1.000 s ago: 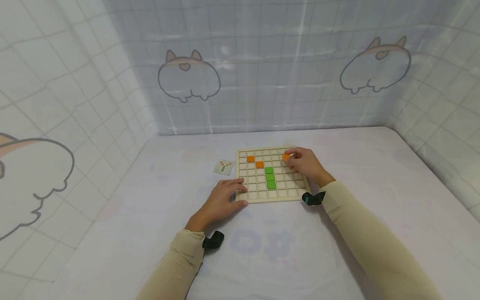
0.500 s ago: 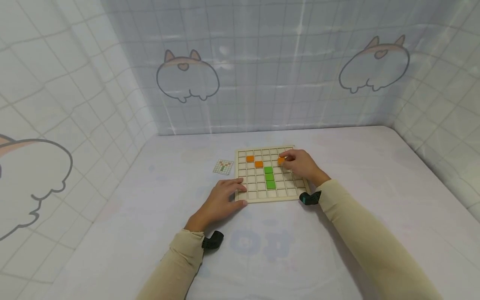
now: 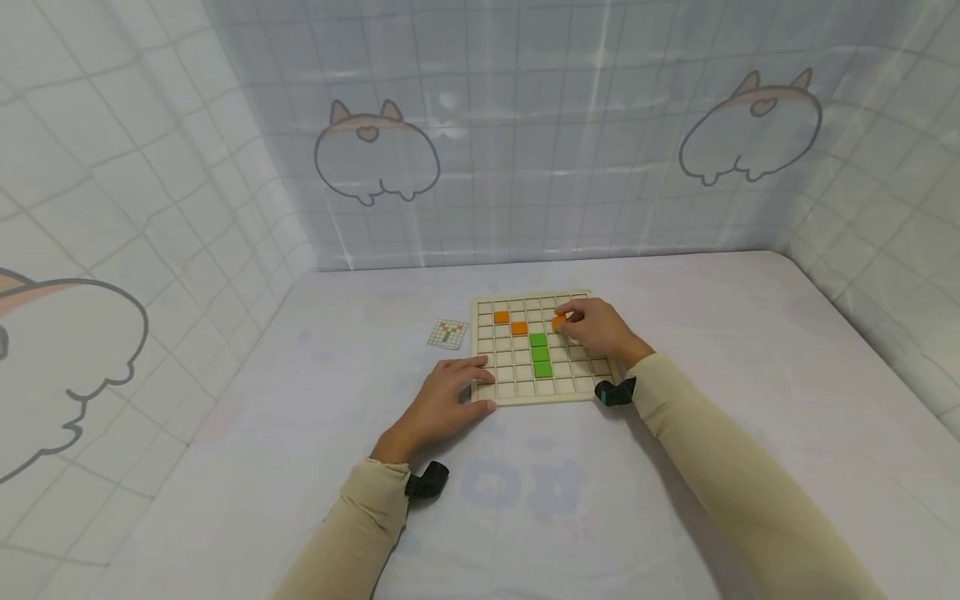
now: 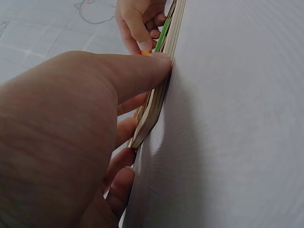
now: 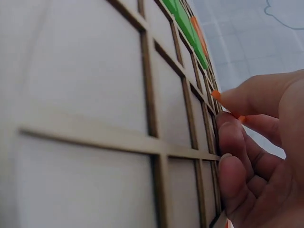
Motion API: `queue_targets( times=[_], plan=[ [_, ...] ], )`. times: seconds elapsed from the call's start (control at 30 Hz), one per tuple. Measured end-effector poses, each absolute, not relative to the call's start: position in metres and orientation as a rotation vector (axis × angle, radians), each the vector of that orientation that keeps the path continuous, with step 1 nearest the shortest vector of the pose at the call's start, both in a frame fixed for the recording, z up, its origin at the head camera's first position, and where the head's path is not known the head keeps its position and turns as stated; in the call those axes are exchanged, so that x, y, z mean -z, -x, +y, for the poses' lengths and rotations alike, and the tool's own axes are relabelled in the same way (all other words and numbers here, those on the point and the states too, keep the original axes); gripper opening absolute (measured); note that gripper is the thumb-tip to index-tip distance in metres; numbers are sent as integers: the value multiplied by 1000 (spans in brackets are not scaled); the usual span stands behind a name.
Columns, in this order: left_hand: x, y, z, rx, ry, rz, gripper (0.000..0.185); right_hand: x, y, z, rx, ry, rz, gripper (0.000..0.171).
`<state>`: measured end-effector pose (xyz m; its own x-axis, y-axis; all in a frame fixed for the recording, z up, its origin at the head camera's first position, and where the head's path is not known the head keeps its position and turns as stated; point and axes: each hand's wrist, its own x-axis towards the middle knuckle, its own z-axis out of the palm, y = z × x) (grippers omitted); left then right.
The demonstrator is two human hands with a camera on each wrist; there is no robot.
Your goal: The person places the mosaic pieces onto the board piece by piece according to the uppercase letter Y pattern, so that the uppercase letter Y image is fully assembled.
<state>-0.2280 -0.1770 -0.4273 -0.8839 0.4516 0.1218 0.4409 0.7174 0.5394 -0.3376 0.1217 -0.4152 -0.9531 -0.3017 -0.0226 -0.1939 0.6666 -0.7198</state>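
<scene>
A pale wooden grid board (image 3: pixel 563 386) lies flat on the cloth-covered table. Between thumb and index finger, my right hand (image 3: pixel 600 327) pinches a small orange tile (image 3: pixel 558 322) over the board's upper right part. Seen from the right wrist, the tile (image 5: pixel 216 95) is tilted close to the grid, and the other fingers are curled with their tips at the board. My left hand (image 3: pixel 444 402) rests at the lower left corner, fingers over the left edge and thumb touching the front edge. Three green tiles (image 3: pixel 541 354) form a column; two orange tiles (image 3: pixel 519 328) step diagonally up-left.
Left of the board lies a small card (image 3: pixel 447 334) printed with a grid of coloured squares. A white patterned cloth (image 3: pixel 495 208) rises behind the table and along both sides. Each wrist wears a black camera (image 3: pixel 427 481).
My right hand has moved left and slightly toward me with the orange tile, from the board's upper right toward the green column. The left hand has stayed in place.
</scene>
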Motion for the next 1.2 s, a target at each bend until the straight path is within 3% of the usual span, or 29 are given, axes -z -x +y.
queue_targets(
  times=[1.2],
  plan=[
    [426, 227, -177, -901, -762, 2896, 36, 407, 339, 118, 1037, 444, 2749, 37]
  ],
)
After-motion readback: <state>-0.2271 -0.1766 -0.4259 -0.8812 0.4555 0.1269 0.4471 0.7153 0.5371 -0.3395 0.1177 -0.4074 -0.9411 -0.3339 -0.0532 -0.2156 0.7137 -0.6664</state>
